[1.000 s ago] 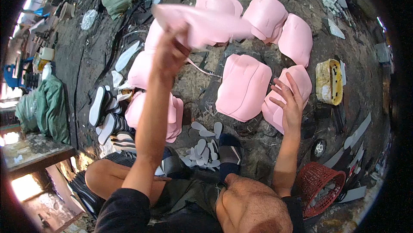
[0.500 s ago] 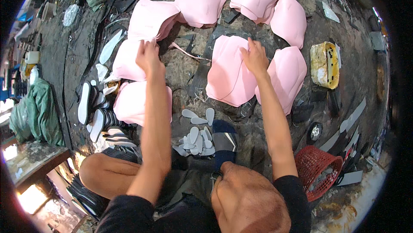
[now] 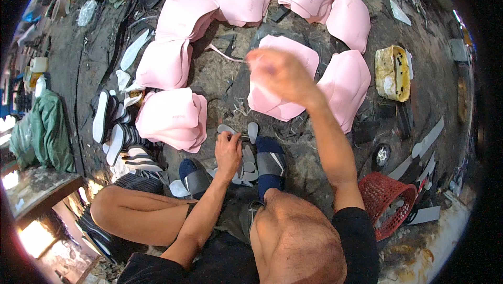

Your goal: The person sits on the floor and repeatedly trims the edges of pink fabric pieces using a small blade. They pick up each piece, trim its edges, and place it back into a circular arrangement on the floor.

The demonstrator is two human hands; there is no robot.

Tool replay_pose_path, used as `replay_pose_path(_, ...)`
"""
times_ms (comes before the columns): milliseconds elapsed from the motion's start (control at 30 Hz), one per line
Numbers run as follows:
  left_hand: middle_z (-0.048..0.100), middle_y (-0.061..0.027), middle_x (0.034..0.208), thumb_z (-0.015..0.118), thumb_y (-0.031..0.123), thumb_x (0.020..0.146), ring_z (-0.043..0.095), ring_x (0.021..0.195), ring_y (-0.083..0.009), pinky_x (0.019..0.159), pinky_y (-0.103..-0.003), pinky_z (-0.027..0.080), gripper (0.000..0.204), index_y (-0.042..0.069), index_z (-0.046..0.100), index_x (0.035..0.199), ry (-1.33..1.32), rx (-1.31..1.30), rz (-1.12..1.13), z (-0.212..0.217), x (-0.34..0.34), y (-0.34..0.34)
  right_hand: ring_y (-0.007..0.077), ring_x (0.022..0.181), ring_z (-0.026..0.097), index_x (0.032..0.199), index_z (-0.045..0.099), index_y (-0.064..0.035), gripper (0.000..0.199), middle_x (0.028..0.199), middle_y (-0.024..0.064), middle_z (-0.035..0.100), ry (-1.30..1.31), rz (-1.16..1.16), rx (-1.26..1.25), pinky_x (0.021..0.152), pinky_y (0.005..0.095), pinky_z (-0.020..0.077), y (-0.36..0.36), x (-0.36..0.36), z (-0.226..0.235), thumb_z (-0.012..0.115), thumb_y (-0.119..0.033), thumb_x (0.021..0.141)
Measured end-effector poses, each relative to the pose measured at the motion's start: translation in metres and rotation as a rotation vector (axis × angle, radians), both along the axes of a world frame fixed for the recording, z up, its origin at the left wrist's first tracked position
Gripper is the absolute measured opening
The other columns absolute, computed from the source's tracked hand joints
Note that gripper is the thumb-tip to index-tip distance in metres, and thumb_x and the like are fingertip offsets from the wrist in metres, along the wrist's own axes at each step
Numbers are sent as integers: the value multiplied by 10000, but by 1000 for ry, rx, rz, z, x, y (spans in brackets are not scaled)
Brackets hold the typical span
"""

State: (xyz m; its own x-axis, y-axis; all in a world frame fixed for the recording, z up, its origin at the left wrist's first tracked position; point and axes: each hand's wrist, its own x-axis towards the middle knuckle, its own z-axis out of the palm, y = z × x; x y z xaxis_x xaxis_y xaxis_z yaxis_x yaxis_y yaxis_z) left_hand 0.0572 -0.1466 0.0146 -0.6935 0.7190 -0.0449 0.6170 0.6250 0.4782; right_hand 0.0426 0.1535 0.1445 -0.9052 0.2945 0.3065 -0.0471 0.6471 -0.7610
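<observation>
Small pale sole cutouts (image 3: 246, 148) lie flat in a loose heap just below the pink sheets (image 3: 285, 77).

7 pink foam stacks (image 3: 170, 116), 1 red basket (image 3: 387, 200)

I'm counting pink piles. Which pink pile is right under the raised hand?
The pink pile in the middle, directly under the raised right hand. It alone is partly covered by that hand; the other pink piles lie clear of it.

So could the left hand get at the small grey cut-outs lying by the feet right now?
Probably yes: the left hand is already down on the grey cut-outs between the dark blue sandals, and nothing lies over them.
</observation>
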Motion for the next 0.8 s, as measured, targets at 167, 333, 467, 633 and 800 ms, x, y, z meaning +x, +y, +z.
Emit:
replay_pose_path(167, 546, -79, 930, 749, 119, 723, 540, 923, -307, 775, -451, 421, 217, 103, 665, 922, 26, -94, 12, 13, -3, 2, 308, 826, 689, 986, 673, -44, 122, 958, 115, 719, 19, 16, -299, 749, 386, 548, 4, 35, 71, 618, -110, 900)
replay_pose_path(333, 624, -44, 779, 759, 111, 777, 589, 721, -178, 678, -340, 466, 172, 56, 668, 912, -309, 221, 439, 14, -4, 14, 327, 862, 681, 996, 664, -100, 121, 898, 107, 705, -383, 335, -113, 753, 439, 533, -65, 65, 13, 614, -139, 893)
replay_pose_path(467, 678, -44, 801, 761, 94, 817, 594, 682, -92, 607, -251, 479, 172, -1, 652, 911, -716, 463, 766, 7, -23, 9, 262, 925, 674, 1078, 701, -94, 222, 1019, 105, 710, -197, 56, -376, 861, 371, 522, -58, 78, 28, 695, -128, 859)
replay_pose_path(633, 687, -70, 894, 743, 44, 849, 642, 801, -115, 675, -264, 538, 220, -25, 648, 1036, -945, 731, 836, 10, -33, 12, 99, 874, 616, 1162, 599, -39, 303, 1004, 34, 670, 358, -579, -920, 763, 246, 502, 1, 84, -1, 700, -35, 876)
replay_pose_path(800, 688, -75, 985, 733, 38, 858, 651, 802, -130, 682, -246, 540, 191, -35, 685, 1027, -964, 662, 820, 29, -39, 47, 144, 869, 632, 1103, 540, -47, 284, 1034, 65, 642, 200, -1182, -1137, 741, 269, 527, -54, 96, -153, 701, -26, 870)
